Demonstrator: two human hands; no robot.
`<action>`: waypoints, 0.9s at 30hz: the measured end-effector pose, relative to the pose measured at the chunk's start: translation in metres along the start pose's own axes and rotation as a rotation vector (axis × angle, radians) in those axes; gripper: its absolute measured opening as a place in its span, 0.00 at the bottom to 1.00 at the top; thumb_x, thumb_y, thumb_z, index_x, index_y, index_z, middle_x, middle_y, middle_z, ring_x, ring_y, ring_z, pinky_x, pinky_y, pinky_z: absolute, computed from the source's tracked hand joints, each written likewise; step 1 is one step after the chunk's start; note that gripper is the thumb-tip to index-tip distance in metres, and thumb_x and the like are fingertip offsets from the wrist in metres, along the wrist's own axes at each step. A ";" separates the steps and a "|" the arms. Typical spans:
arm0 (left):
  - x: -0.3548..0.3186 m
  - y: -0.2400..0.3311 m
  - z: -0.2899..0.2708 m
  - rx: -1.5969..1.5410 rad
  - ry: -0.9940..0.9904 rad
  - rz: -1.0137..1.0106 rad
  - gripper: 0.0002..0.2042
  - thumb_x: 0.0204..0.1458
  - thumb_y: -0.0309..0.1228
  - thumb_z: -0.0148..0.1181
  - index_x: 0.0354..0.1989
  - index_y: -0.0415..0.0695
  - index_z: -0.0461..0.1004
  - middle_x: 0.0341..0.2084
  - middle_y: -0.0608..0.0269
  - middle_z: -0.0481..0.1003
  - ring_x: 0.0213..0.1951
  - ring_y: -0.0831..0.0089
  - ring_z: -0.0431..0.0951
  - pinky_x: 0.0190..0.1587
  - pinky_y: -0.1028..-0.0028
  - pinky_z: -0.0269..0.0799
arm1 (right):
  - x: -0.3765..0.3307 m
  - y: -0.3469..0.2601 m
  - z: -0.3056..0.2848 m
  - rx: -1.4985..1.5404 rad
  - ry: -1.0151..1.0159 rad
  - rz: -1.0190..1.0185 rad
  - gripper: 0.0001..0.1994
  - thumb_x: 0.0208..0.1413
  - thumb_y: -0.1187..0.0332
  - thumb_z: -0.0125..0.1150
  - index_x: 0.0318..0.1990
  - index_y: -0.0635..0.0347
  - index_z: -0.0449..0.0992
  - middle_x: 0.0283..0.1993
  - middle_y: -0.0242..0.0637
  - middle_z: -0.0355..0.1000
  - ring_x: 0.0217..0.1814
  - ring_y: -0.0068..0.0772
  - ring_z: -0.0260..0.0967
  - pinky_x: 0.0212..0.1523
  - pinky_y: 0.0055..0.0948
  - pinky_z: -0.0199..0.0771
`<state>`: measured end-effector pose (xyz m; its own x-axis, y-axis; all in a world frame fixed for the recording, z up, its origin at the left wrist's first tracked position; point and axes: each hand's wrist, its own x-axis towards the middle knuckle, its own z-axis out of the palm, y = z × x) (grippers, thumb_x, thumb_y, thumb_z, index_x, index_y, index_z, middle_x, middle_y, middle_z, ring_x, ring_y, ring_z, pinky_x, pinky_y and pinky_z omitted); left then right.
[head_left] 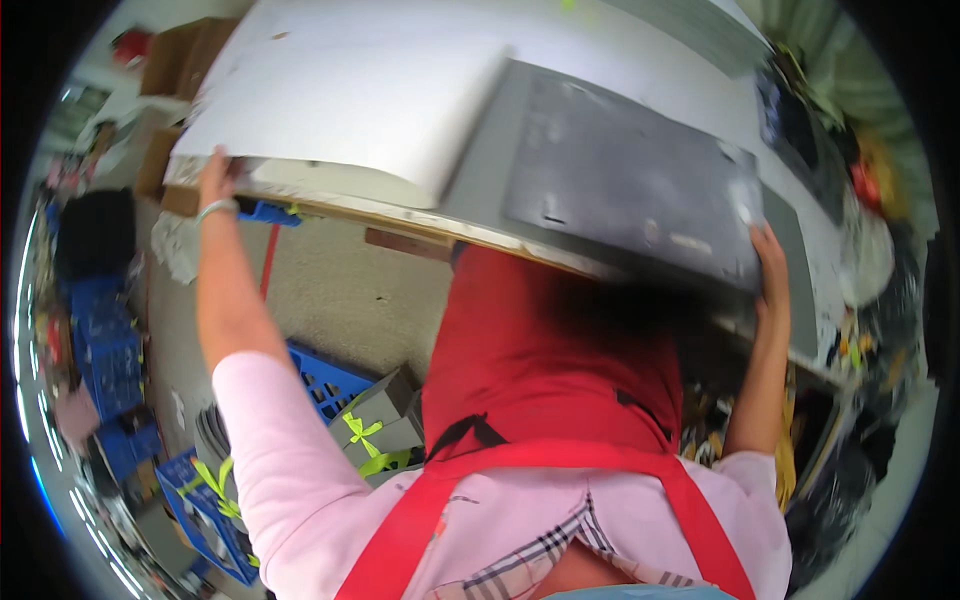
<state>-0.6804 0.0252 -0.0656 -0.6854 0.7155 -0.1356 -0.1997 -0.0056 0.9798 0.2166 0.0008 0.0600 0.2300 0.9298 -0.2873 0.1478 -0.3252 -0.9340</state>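
My left hand (216, 182) pinches the near left corner of a large white sheet (370, 90), whose near edge bows up off the worktable. At the right, my right hand (770, 262) is closed on the right edge of a worn dark grey rectangular board (630, 165) with small slots in it. The board lies tilted over a flat grey sheet (487, 165), which shows at its left and right sides. The white sheet's right edge is blurred and overlaps the grey sheet. The fingertips under both edges are hidden.
The worktable's wooden front edge (350, 210) runs close before my red apron. A stack of grey sheets (690, 30) lies at the back. Blue crates (325, 380) and tied grey bundles (385, 415) stand on the floor at left. Black plastic bags (850, 490) sit at right.
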 end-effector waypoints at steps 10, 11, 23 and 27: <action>-0.198 0.036 0.102 0.554 0.294 0.739 0.28 0.55 0.27 0.60 0.61 0.31 0.56 0.40 0.56 0.72 0.38 0.72 0.72 0.43 0.73 0.70 | 0.017 0.038 -0.017 -0.432 0.020 -0.294 0.18 0.55 0.67 0.63 0.53 0.57 0.76 0.29 0.21 0.65 0.30 0.14 0.56 0.31 0.16 0.56; -0.241 0.048 0.131 0.565 0.270 0.804 0.26 0.56 0.26 0.60 0.60 0.32 0.57 0.39 0.57 0.72 0.38 0.72 0.73 0.43 0.73 0.71 | 0.016 0.039 -0.016 -0.487 0.022 -0.351 0.17 0.54 0.67 0.63 0.53 0.56 0.76 0.29 0.21 0.63 0.30 0.15 0.56 0.32 0.16 0.57; -0.492 0.002 0.341 0.619 -0.851 0.754 0.05 0.51 0.20 0.61 0.36 0.37 0.79 0.30 0.55 0.78 0.33 0.63 0.78 0.39 0.72 0.73 | -0.045 0.068 -0.008 -0.561 0.041 -0.819 0.06 0.54 0.68 0.62 0.36 0.60 0.80 0.37 0.41 0.76 0.42 0.43 0.72 0.44 0.35 0.71; -0.511 -0.021 0.340 0.654 -0.981 0.658 0.04 0.52 0.20 0.60 0.36 0.36 0.78 0.30 0.54 0.78 0.33 0.64 0.78 0.41 0.72 0.72 | -0.040 0.064 -0.061 -0.520 0.237 -0.777 0.06 0.54 0.68 0.62 0.36 0.59 0.79 0.36 0.42 0.75 0.41 0.43 0.71 0.43 0.34 0.71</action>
<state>-0.0877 -0.1023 0.0327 0.3098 0.9107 0.2732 0.5258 -0.4034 0.7489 0.2757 -0.0677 0.0248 0.0675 0.8772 0.4753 0.7354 0.2782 -0.6179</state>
